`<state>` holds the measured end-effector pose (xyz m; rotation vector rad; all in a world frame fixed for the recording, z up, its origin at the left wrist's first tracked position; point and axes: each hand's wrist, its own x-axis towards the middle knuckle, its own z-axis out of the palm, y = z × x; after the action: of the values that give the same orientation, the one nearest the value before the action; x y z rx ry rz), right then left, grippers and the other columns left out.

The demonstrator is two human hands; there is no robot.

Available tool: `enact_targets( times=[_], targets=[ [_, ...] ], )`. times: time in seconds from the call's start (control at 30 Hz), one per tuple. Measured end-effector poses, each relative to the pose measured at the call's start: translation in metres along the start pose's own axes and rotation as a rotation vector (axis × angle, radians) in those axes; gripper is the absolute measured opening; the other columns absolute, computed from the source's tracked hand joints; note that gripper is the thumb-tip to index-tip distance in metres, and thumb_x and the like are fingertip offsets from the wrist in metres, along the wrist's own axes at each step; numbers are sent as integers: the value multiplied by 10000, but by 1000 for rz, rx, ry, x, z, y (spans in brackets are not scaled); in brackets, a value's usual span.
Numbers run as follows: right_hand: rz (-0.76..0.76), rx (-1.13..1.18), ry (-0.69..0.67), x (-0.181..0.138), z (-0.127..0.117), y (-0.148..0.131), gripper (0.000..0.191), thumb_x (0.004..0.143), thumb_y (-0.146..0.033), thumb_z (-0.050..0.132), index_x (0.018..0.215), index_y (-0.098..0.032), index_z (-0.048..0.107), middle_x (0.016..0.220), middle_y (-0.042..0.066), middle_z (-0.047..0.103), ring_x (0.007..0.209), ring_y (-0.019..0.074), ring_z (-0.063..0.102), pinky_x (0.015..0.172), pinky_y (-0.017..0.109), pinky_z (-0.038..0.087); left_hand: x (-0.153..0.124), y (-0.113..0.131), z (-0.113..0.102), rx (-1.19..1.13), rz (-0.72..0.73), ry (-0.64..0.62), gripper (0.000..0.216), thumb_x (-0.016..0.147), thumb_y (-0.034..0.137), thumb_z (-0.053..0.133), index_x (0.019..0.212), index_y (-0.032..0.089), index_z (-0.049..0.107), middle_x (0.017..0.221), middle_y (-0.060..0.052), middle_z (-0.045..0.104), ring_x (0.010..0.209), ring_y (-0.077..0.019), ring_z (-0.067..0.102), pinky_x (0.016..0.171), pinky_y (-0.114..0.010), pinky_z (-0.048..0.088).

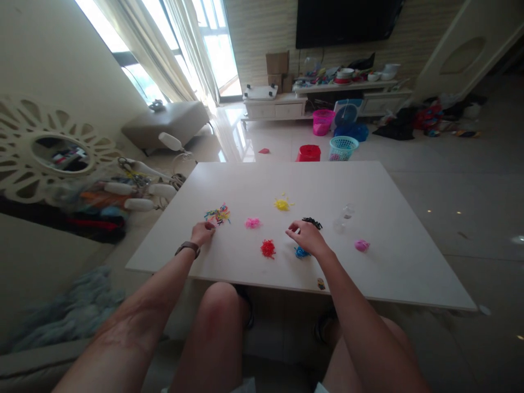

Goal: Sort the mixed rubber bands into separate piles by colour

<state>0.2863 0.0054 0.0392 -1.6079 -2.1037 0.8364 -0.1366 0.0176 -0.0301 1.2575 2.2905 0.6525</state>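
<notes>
My left hand (203,233), with a dark band on its wrist, rests at the near edge of a mixed-colour pile of small thin pieces (219,214). Its fingers are bent together; anything between them is too small to see. Over the table my right hand (306,237) has fingertips and thumb drawn close, their contents unclear. It partly covers a blue pile (302,252) and a black pile (313,222). Between the hands lie a red pile (268,249) and a pink pile (252,222), with a yellow pile (282,204) farther back.
On the white table (245,183), a clear plastic object (340,222) and a purple-pink bundle (362,245) lie to the right. A small sticker-like figure (321,284) is by the near edge. Beyond stand a red bucket (309,153) and a light-blue basket (344,148).
</notes>
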Motion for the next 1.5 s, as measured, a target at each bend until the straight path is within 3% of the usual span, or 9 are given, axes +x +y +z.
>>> enact_targets(
  times=[0.23, 0.43, 0.67, 0.93, 1.5],
  targets=[
    [-11, -25, -16, -1, 2, 0, 195, 904, -351, 619, 959, -196, 724, 953, 55, 745, 831, 160, 665, 773, 256, 455, 5, -11, -3, -69, 39, 45, 141, 631, 140, 717, 769, 166, 716, 740, -50, 708, 765, -210, 660, 740, -285, 489],
    [-28, -41, -20, -2, 4, 2, 185, 912, -327, 604, 951, -189, 720, 970, 61, 738, 811, 152, 658, 758, 251, 448, 10, -16, -5, -168, 8, 38, 234, 675, 265, 730, 876, 147, 730, 836, -71, 743, 766, -185, 674, 694, -253, 499],
    [-58, -52, -10, -4, 7, 7, 182, 910, -312, 591, 938, -181, 714, 997, 67, 721, 795, 150, 634, 756, 259, 436, 13, -23, -2, 82, 79, -80, 317, 671, 245, 709, 966, 141, 756, 845, -73, 756, 777, -200, 693, 718, -254, 507],
    [-72, -61, -35, -3, 9, 5, 183, 909, -312, 584, 935, -183, 711, 998, 69, 711, 773, 147, 628, 746, 263, 433, 8, -23, -1, 231, 135, -63, 154, 729, 264, 663, 818, 167, 742, 857, -80, 759, 843, -220, 697, 762, -266, 499],
    [-79, -96, -90, -5, 12, 5, 181, 901, -292, 583, 950, -183, 718, 1031, 77, 717, 804, 157, 636, 777, 270, 448, 3, -13, -10, 93, 166, -58, 210, 710, 293, 701, 875, 166, 734, 802, -57, 750, 761, -190, 683, 701, -259, 482]
  ],
)
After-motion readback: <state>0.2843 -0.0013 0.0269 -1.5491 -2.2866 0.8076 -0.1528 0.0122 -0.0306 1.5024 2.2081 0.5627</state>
